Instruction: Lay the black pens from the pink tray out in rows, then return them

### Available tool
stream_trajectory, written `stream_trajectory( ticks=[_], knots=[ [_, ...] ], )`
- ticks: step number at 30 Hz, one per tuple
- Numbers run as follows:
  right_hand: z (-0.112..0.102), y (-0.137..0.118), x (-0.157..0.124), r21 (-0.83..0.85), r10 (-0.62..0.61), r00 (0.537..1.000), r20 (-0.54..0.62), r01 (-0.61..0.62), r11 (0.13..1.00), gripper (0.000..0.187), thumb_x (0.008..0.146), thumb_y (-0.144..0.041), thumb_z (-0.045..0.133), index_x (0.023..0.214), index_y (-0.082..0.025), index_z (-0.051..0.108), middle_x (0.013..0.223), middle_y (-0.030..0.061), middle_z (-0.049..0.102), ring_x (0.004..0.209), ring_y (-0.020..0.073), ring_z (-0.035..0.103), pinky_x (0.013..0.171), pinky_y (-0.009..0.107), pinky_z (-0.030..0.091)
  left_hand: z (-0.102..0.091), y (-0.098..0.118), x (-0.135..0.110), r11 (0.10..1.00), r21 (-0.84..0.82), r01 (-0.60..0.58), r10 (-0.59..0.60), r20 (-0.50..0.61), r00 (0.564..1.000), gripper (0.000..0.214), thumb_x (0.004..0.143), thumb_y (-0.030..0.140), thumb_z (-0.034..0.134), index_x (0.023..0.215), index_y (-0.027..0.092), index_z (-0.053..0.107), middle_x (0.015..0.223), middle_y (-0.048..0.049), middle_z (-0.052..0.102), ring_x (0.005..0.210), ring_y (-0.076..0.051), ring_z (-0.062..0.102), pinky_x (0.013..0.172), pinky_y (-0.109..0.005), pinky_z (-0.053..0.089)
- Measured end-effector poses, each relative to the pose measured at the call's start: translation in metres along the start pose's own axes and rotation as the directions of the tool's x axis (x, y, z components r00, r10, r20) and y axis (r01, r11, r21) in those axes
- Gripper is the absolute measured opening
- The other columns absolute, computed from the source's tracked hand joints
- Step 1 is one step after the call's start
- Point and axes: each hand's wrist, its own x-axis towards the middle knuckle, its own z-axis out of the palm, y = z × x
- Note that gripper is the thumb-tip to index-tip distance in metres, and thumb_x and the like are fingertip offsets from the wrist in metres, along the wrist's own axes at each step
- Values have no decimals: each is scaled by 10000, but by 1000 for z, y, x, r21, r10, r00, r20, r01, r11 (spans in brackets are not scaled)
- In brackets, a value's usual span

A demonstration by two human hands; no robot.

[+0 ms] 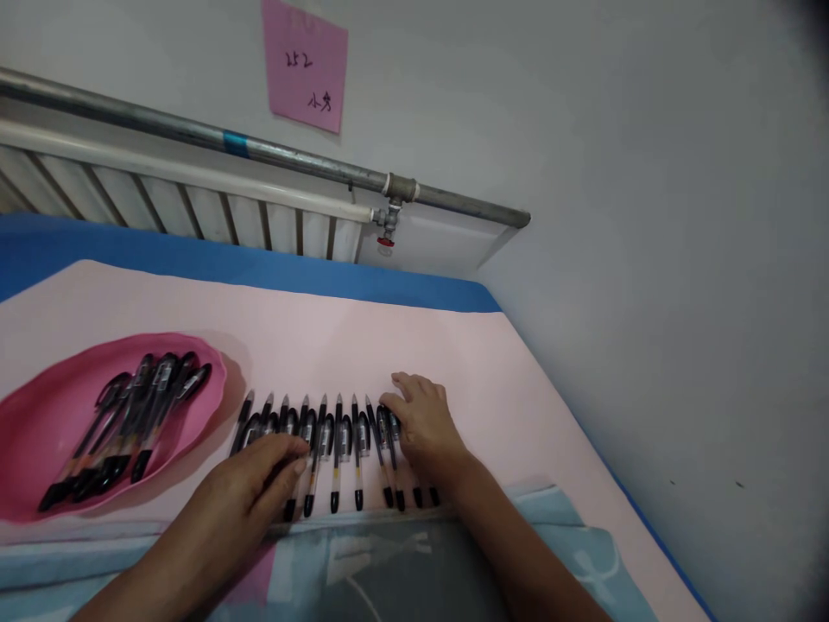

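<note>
Many pens lie in a row beside the bowl; the left hand, narrow, covers some; the right hand, loosely spread, meets the right end. Grip: cannot tell.

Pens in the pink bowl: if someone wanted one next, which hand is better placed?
Probably the left hand: it is over the part of the row of pens closer to the pink bowl. The right hand is farther away, towards the row's other end.
</note>
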Motion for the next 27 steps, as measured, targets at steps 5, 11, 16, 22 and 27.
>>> stream_trajectory(
  ticks=[5, 11, 16, 22, 27],
  knots=[
    [-4, -1, -4, 1, 7, 999, -32, -7, 1000, 421, 711, 0, 444, 1027, -215, 621, 1252, 122, 495, 1084, 264, 407, 852, 407, 304, 0, 0, -1, 1000, 8, -10, 10, -3, 1000, 287, 853, 402, 387, 939, 248, 614, 878, -12, 677, 812, -182, 615, 705, -281, 471],
    [-9, -11, -20, 79, -4, 992, -125, 14, 997, 317, 715, -119, 550, 1007, -214, 630, 1227, 109, 519, 1078, 267, 432, 859, 392, 321, -1, 3, -1, 1000, 24, -1, 1, 15, 1000, 283, 865, 398, 366, 926, 242, 595, 885, -20, 672, 818, -183, 615, 720, -292, 469],
    [-6, -17, -28, 72, 4, 995, -98, 3, 997, 338, 664, -258, 661, 998, -217, 634, 1200, 108, 537, 1069, 285, 434, 859, 413, 322, -1, 4, -1, 1000, 21, 7, -7, 27, 1000, 272, 857, 404, 375, 870, 237, 590, 899, -23, 669, 831, -186, 607, 734, -294, 463],
    [-4, -15, -28, 94, -12, 995, -97, 21, 995, 365, 682, -178, 616, 1041, -240, 630, 1200, 92, 534, 1077, 271, 431, 866, 408, 321, -1, 5, -1, 1000, 21, 11, -12, 34, 999, 265, 857, 397, 370, 882, 235, 579, 855, -14, 664, 784, -177, 606, 697, -281, 458],
    [-3, -14, -29, 110, -17, 997, -79, 25, 994, 409, 677, -174, 613, 1079, -248, 622, 1209, 93, 524, 1086, 266, 426, 870, 404, 319, -1, 5, -1, 999, 42, 3, -6, 73, 997, 277, 869, 397, 346, 862, 230, 567, 841, -12, 653, 777, -175, 601, 695, -288, 453]
  ],
)
